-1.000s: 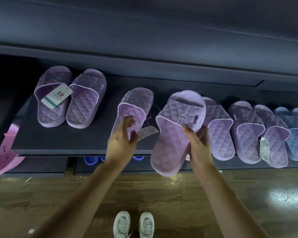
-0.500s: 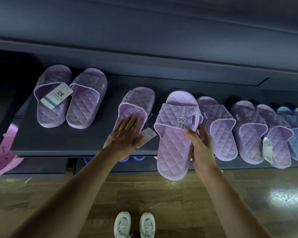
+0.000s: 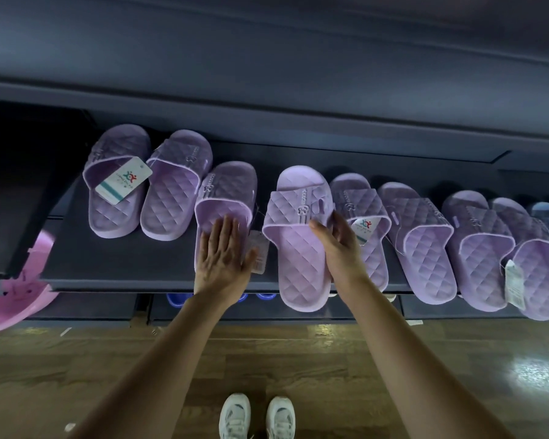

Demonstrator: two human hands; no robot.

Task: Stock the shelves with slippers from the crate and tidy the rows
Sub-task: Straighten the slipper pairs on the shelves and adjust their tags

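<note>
Shelf: a dark shelf [image 3: 114, 261] at about waist height, with a lower tier under it where blue slippers peep out.
Row: quilted lilac slides [image 3: 422, 242] lie toe-in along the shelf, some overlapping to the right, and a neat pair is at the far left.
Pink container: only an edge [image 3: 13, 299] shows at the left. I take it for the crate.
Lilac slipper: this one [image 3: 298, 251] is in the middle of the row, toe towards the back, heel hanging over the shelf's front edge.
Neighbouring slipper: it [image 3: 225, 191] lies flat on the shelf just to the left, not touching it.
Right hand: it [image 3: 339, 248] grasps the lilac slipper by the strap's right side, thumb on top.
Left hand: it [image 3: 222, 264] lies flat, fingers straight, pressing on the neighbouring slipper's footbed.
Hang tag: a paper tag [image 3: 259, 256] dangles between the two.
Handling: these look like light, moulded foam, bendy but not fragile. The strap or sole edge is the best hold, and a flat push slides them easily.
</note>
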